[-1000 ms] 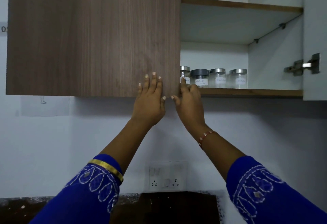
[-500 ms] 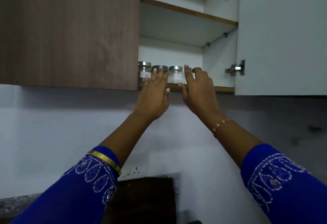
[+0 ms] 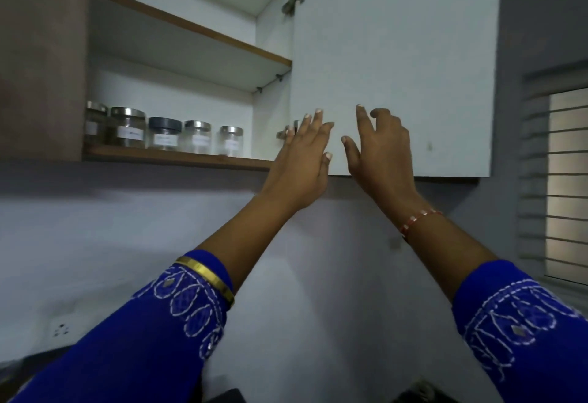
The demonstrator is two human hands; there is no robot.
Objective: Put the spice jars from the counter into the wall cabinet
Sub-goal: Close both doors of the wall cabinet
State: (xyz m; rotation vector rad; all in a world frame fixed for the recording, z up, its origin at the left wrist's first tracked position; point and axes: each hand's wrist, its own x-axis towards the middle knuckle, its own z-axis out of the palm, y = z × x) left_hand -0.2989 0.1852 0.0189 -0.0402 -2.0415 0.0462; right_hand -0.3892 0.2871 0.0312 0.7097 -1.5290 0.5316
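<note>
At the open cabinet door (image 3: 394,62), the left hand (image 3: 302,160) and right hand (image 3: 380,151) held nothing, fingers loosely spread. Five spice jars (image 3: 165,133) stood on the lower shelf (image 3: 178,158). Closing should be gentle, pushing evenly near the door's free edge.

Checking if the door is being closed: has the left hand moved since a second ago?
Yes. The left hand went rightward past the jars, from the closed wood door to the open white door.
</note>
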